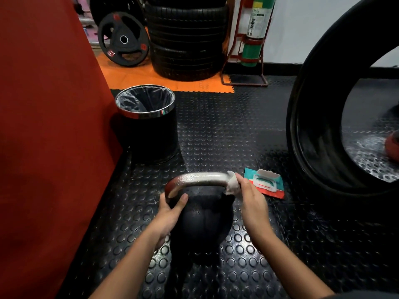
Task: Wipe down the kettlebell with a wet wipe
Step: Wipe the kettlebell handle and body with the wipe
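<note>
A black kettlebell [205, 221] with a silver handle stands upright on the studded black floor mat, right in front of me. My left hand [170, 214] grips the left side of the ball just below the handle's left bend. My right hand [252, 203] presses a white wet wipe [232, 184] around the right end of the handle. A teal and red wet wipe pack [265, 183] lies flat on the mat just right of the kettlebell, its lid flipped open.
A black bin [149, 124] with a chrome rim and plastic liner stands behind the kettlebell to the left. A red padded block [49, 137] fills the left side. A large tyre [319, 130] stands upright at right. Stacked tyres [185, 37], a weight plate [123, 39] and a green cylinder [257, 29] line the back.
</note>
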`<state>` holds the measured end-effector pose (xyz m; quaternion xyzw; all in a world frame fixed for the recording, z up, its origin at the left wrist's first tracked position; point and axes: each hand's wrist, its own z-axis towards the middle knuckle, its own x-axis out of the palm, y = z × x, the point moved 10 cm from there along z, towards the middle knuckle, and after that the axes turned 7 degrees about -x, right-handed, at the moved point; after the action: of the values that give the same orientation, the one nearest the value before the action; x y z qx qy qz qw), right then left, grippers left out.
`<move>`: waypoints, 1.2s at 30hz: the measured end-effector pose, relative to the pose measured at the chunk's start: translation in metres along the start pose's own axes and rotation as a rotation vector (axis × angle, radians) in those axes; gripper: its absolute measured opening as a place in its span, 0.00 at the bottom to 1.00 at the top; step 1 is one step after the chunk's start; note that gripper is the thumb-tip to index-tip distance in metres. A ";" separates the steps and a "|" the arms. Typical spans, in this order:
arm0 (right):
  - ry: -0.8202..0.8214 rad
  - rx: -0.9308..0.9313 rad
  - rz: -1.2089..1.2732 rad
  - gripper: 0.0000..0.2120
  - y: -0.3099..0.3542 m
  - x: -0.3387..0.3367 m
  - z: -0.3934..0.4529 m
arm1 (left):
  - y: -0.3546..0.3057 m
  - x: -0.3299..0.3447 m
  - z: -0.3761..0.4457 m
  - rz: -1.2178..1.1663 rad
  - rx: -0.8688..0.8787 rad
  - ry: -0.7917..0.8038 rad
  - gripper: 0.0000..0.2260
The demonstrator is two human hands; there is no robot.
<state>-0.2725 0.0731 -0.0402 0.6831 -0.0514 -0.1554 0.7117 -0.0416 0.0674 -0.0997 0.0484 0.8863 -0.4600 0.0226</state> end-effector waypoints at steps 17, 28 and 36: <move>0.138 -0.211 -0.196 0.19 0.032 0.031 0.014 | -0.003 0.003 -0.003 -0.022 0.012 0.001 0.30; 0.014 0.173 -0.089 0.14 -0.014 0.015 0.011 | 0.005 -0.001 0.005 -0.021 -0.011 0.000 0.36; 0.082 -0.336 -0.231 0.20 0.037 0.039 -0.003 | 0.012 -0.005 0.014 -0.031 -0.030 -0.016 0.35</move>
<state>-0.2296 0.0650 -0.0088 0.5619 0.0829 -0.2143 0.7947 -0.0353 0.0630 -0.1172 0.0307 0.8936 -0.4473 0.0232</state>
